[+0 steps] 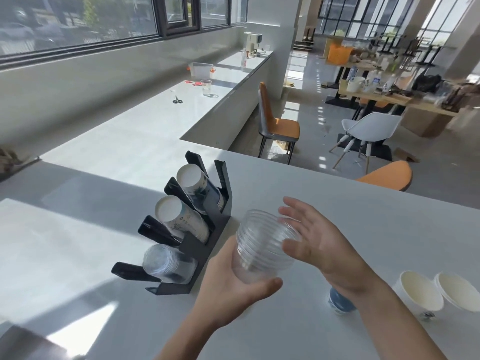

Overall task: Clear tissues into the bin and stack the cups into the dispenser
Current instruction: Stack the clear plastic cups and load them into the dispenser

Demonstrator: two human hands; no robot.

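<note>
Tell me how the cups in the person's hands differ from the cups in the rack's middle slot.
The clear plastic stack is see-through and ribbed; the middle-slot stack is opaque white paper with print. The clear stack is gripped by the left hand, with the right hand flat against its rim; the paper stack lies tilted in the black dispenser. Both are nested stacks.

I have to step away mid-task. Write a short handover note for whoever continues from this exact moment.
Left hand: grips a nested stack of clear plastic cups above the white counter.
Right hand: open, fingers against the stack's rim.
Black slotted cup dispenser: two slots hold white paper cups, the nearest holds clear cups.
Left: slot the held stack; then the two white paper cups and a blue-patterned cup at right. No tissues or bin in view.
</note>
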